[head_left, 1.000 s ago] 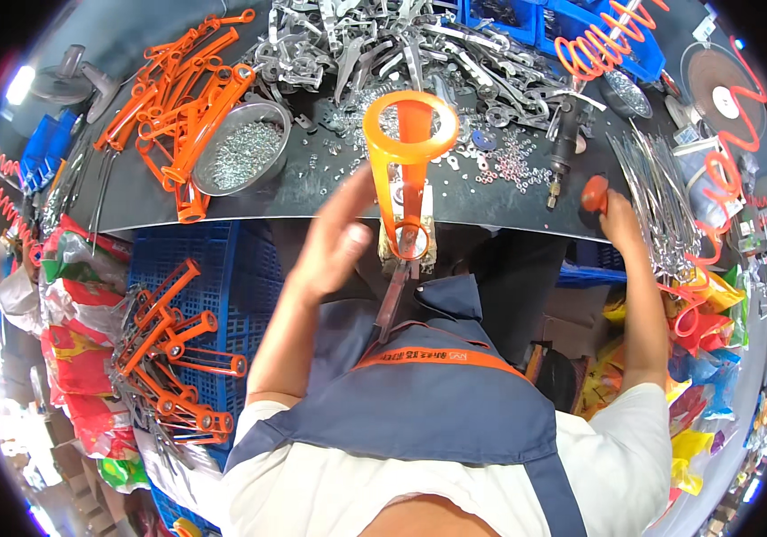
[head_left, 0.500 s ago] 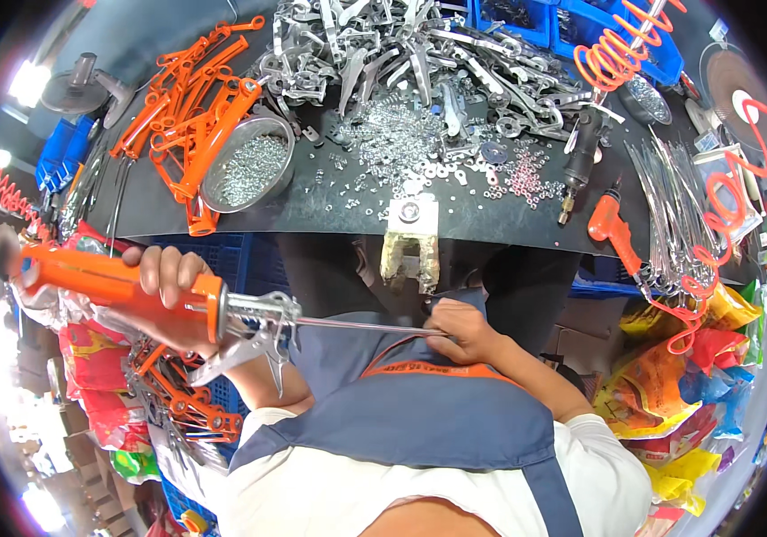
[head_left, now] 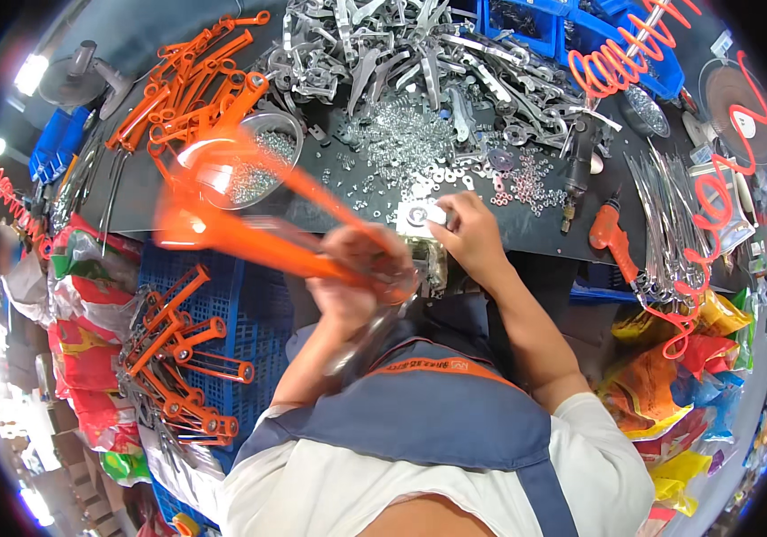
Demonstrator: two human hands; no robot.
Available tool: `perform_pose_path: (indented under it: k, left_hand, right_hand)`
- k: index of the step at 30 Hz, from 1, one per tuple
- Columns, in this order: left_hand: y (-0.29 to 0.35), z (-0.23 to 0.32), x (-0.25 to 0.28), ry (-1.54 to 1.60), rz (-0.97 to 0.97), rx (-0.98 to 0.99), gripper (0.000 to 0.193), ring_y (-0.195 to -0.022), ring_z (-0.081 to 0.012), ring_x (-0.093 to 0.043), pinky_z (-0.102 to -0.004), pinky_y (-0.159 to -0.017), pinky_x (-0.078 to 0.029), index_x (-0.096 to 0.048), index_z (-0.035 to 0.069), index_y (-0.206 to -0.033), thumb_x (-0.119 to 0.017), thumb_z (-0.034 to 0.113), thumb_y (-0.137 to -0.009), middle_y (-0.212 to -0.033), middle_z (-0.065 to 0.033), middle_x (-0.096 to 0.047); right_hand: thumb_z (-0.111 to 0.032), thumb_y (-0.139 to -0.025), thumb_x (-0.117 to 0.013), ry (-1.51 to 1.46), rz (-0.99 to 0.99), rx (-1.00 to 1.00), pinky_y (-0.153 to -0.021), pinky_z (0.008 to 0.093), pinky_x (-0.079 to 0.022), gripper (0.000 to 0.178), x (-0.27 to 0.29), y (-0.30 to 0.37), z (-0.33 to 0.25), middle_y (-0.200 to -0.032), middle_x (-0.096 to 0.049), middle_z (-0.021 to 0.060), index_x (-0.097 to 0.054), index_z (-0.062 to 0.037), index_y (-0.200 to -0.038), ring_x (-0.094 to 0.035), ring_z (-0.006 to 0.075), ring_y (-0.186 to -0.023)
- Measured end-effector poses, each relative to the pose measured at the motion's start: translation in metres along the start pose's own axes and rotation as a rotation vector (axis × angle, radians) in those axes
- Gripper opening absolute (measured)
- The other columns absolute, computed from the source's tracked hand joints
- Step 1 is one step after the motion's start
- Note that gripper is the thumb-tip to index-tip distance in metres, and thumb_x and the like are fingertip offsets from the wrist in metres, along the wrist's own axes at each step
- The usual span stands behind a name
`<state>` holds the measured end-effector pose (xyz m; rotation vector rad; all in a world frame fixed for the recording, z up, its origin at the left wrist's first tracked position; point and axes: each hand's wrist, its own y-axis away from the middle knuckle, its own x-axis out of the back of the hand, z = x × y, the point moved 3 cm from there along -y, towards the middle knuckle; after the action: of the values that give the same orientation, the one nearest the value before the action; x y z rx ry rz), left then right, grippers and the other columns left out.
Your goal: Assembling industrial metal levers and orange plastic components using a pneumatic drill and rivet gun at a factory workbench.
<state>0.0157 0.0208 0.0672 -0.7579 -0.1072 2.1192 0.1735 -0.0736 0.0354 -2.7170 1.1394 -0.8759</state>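
Observation:
In my left hand (head_left: 357,277) is an orange caulking gun (head_left: 249,242), its frame slanting up and left and smeared by motion. A silvery blur, perhaps its handle, shows below that hand. My right hand (head_left: 477,234) is at the small work fixture (head_left: 417,231) on the table's front edge, thumb and forefinger pinched around a small shiny metal piece (head_left: 438,216) beside the round silvery part on top. Its exact kind is too small to tell. Small nuts and washers (head_left: 446,174) lie just beyond the fixture.
Orange frames (head_left: 196,80), a bowl of small hardware (head_left: 267,166) and heaped metal handles (head_left: 383,54) cover the table's far side. At right are an air screwdriver (head_left: 578,170), an orange power tool (head_left: 612,234) and metal rods (head_left: 665,215). A blue crate (head_left: 258,313) stands at left.
My left hand has swung the orange gun in from the far left toward the fixture. My right hand has let go of the thin rod and moved up to the fixture.

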Motion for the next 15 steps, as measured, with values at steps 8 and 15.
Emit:
perform_pose_path:
  k: [8, 15]
  left_hand:
    - [-0.01, -0.053, -0.018, -0.515, -0.172, -0.298, 0.065, -0.064, -0.0174, -0.059, -0.0282, -0.06, -0.047, -0.051, -0.006, -0.104, -0.031, 0.055, -0.095, -0.075, -0.0105, -0.06]
    - [-0.011, -0.054, -0.016, -0.461, -0.177, -0.211, 0.068, -0.061, -0.0125, -0.057, -0.0237, -0.057, -0.046, -0.051, -0.007, -0.102, -0.032, 0.057, -0.094, -0.075, -0.0085, -0.06]
  right_hand:
    - [-0.016, -0.072, -0.073, 0.101, -0.146, 0.198, -0.073, 0.0442, -0.049, 0.031, -0.03, -0.025, 0.048, -0.095, -0.056, 0.0198, -0.059, -0.001, -0.096, -0.058, 0.0385, -0.083]
    - [-0.01, -0.073, -0.068, 0.345, -0.187, 0.265, -0.072, 0.0425, -0.05, 0.019, -0.027, -0.024, 0.046, -0.095, -0.057, 0.017, -0.058, -0.0017, -0.087, -0.06, 0.0368, -0.082]
